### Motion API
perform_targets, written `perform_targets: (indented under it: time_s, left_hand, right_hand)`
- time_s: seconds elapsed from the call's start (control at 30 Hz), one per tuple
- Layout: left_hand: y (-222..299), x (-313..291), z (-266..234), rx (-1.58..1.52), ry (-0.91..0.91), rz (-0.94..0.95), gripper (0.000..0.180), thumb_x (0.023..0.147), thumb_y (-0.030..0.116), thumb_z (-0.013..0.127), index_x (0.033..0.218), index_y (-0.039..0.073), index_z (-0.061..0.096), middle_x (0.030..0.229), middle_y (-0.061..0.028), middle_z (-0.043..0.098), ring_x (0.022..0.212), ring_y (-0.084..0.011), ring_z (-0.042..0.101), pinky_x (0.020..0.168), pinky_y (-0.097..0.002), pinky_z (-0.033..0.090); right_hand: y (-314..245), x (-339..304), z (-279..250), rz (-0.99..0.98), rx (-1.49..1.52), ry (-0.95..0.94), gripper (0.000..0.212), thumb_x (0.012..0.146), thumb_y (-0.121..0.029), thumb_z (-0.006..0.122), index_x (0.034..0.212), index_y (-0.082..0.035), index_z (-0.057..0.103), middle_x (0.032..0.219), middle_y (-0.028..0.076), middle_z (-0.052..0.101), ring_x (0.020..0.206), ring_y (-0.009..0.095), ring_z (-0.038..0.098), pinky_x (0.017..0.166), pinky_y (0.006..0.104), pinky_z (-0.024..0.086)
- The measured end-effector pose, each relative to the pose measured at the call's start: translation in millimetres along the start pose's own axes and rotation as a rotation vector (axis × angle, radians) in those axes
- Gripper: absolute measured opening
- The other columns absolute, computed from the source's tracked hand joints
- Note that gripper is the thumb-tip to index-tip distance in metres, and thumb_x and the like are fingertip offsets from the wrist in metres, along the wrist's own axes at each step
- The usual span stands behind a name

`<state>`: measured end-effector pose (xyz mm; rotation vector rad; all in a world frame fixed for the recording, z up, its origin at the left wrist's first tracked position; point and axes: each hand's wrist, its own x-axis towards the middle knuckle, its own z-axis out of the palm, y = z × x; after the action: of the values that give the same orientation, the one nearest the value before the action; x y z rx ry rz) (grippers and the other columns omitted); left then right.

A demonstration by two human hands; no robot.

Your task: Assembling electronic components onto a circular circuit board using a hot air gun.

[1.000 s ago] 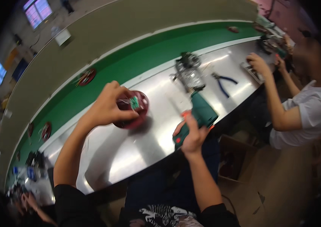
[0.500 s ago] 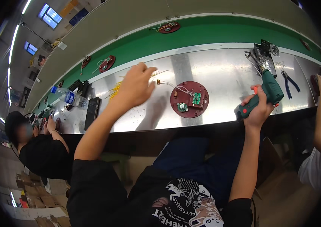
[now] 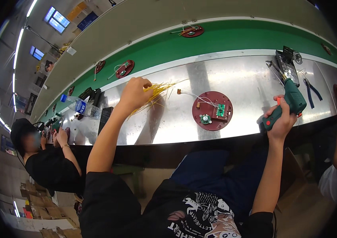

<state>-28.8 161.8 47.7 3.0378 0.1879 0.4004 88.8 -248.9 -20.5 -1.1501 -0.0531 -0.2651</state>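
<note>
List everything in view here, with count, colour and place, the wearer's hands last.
Table: 1, silver, centre
Raised strip: 1, green, behind table
Large disc: 1, dark red, mid-table
Farther discs: at least 5, dark red, along strip
Wires: many, yellow, left of large disc
Power drill: 1, green, held, right side
Pliers: 1, blue-handled, right of drill
Wrapped part: 1, black, beyond drill
Bottle: 1, clear, blue cap, table's left
Phone-like slab: 1, black, beside bottle
Co-workers: at least 2, black or white tops, both sides
Windows: 2, pale blue, upper left
Lights: several, white, upper left
Cardboard: several, brown, lower left
Left hand: 1, bare, at wires, grip unclear
Right hand: 1, bare, around drill
</note>
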Motion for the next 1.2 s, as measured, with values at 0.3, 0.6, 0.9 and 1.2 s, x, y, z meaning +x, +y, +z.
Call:
perform_targets:
  time_s: [0.3,0.6,0.9,1.2]
  left_hand:
    - [-19.2,-2.0,23.4,-0.168,-0.136,-0.059,0.017,0.084,0.012,0.062,0.085,-0.003,0.068,0.089,-0.0214,0.065,0.089,-0.0384,0.061,0.079,-0.0459,0.049]
    - [-17.6,-4.5,21.3,-0.231,-0.017,0.037,0.013,0.084,0.008,0.064,0.091,-0.002,0.067,0.089,-0.015,0.064,0.082,-0.0291,0.062,0.073,-0.0381,0.049]
    - [-13.3,-0.3,17.9,-0.664,0.153,0.022,0.011,0.087,0.007,0.065,0.095,-0.001,0.067,0.083,-0.0126,0.066,0.067,-0.0228,0.062,0.067,-0.0327,0.05]
    - [106.4,-22.9,19.1,-0.457,0.257,0.514,0.013,0.08,0.004,0.072,0.093,0.002,0.068,0.075,-0.0095,0.061,0.064,-0.0258,0.062,0.056,-0.0354,0.05]
  right_hand:
    - [0.8,-0.1,0.6,-0.02,-0.052,-0.003,0.02,0.094,-0.019,0.057,0.097,0.001,0.061,0.06,0.006,0.056,0.046,0.013,0.054,0.048,0.0276,0.047]
    - [1.7,-0.6,-4.5,-0.012,-0.063,-0.042,0.021,0.094,-0.018,0.057,0.1,0.002,0.06,0.076,0.009,0.062,0.049,0.013,0.056,0.048,0.0281,0.048]
    - [-0.3,-2.3,-1.8,-0.045,-0.084,-0.046,0.023,0.095,-0.018,0.055,0.102,0.004,0.059,0.084,0.011,0.064,0.051,0.013,0.057,0.048,0.0284,0.048]
    - [-14.3,-23.2,0.1,-0.022,-0.041,-0.303,0.033,0.096,-0.018,0.054,0.115,0.008,0.056,0.096,0.018,0.064,0.049,0.014,0.056,0.045,0.0283,0.046]
